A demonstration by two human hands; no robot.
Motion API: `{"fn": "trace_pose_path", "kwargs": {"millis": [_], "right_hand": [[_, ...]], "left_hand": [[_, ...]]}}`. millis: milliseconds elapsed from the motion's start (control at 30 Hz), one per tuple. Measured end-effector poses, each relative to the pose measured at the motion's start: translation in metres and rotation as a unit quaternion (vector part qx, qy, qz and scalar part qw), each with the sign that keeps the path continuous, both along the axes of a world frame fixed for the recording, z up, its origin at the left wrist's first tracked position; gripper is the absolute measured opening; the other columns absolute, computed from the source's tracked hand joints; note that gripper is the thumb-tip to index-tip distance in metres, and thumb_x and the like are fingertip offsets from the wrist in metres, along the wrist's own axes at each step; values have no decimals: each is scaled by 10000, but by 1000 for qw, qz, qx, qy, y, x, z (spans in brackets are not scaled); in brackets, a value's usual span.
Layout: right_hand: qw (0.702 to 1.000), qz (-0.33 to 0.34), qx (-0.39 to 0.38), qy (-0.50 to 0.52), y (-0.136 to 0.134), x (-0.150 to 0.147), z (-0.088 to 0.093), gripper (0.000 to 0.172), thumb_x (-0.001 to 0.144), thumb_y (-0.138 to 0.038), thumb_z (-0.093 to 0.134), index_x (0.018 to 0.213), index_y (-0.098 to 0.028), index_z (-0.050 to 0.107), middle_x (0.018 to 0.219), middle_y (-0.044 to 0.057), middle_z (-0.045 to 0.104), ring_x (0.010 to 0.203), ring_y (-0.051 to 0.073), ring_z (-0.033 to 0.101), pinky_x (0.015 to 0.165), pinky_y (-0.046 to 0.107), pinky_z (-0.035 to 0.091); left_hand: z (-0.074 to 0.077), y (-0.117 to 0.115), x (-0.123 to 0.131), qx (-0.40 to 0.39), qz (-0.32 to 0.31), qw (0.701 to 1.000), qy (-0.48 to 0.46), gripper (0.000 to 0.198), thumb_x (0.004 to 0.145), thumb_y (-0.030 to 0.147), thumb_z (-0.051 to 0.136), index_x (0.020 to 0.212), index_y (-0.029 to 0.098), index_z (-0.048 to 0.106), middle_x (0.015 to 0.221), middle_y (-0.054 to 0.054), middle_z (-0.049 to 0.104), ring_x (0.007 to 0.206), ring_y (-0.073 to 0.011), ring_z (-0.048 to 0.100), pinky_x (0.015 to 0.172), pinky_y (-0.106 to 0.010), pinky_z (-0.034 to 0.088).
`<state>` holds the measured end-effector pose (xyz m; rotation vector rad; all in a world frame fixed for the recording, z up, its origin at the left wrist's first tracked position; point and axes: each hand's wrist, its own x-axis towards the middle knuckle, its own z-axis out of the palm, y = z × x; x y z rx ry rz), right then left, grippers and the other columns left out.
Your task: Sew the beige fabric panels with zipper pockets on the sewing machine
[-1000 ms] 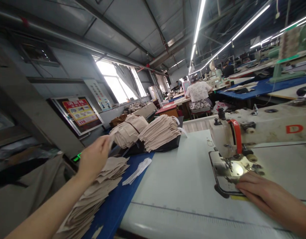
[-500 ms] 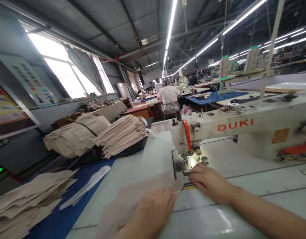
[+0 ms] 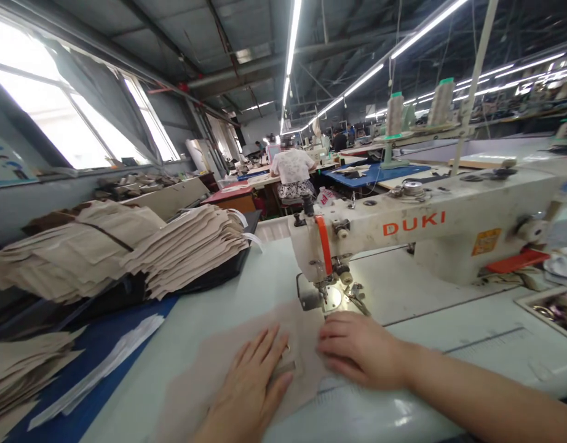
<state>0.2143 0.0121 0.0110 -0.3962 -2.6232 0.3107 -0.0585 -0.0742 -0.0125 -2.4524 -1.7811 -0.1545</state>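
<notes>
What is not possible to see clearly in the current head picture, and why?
In the head view:
Pale fabric piece: outline blurred; left hand covers part of it.
Right hand: curled pose hides whether it grips anything.
Lower-left fabric stack: cut off by the left edge.
Tray: cut off by the right edge, contents too small to identify.

1 head-worn camera faces forward and down, close above the sewing table [image 3: 246, 286].

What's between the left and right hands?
Part of a beige fabric piece, blurred, lies between the left hand and right hand, in the head view.
</notes>
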Motion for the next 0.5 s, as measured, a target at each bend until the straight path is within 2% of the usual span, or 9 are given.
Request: {"fn": "trace_pose_path", "kwargs": {"millis": [167,267,333,367,433,500], "right_hand": [[999,9,-34,-18,-6,-2,-2,255,945,-213,534,1131,-158,701,1153,117,695,1082,252,608,994,380,481],[999,7,-36,-31,-6,-1,-1,279,969,-218,507,1162,-161,700,1190,125,693,1136,265,611,1029,398,479],[999,7,-29,-41,-6,0,-1,283,974,-220,502,1167,-170,703,1204,122,693,1154,269,618,1038,403,486],[999,6,-23,-43,-6,1,-1,287,975,-221,501,1174,-175,703,1210,121,694,1163,270,620,1038,401,492],[999,3,-10,-43,-7,2,-2,300,979,-229,499,1191,-184,706,1216,119,698,1172,269,628,1034,392,506],[999,-1,3,-38,-6,2,-3,311,984,-246,500,1211,-199,707,1216,111,704,1174,267,636,1029,383,519]], "left_hand": [[21,-3,2,-48,19,999,-14,515,1001,412,456,1495,265,446,1555,-77,418,1411,-276,432,1140,-490,388],[29,-9,-13,-6,-5,999,-33,458,1002,360,463,1450,274,507,1545,-65,444,1420,-247,422,1164,-480,359],[37,-12,-41,58,0,997,-57,412,1011,351,420,1380,264,581,1501,-67,511,1387,-228,468,1161,-462,367],[42,-13,-61,94,26,993,-72,411,1009,370,403,1332,240,621,1458,-82,558,1350,-229,511,1146,-452,390],[54,-16,-108,154,128,975,-95,452,977,436,407,1227,179,682,1346,-126,646,1250,-254,599,1092,-434,450],[64,-21,-154,178,252,946,-99,468,920,470,439,1131,156,715,1235,-141,706,1168,-283,649,1037,-425,492]]}}
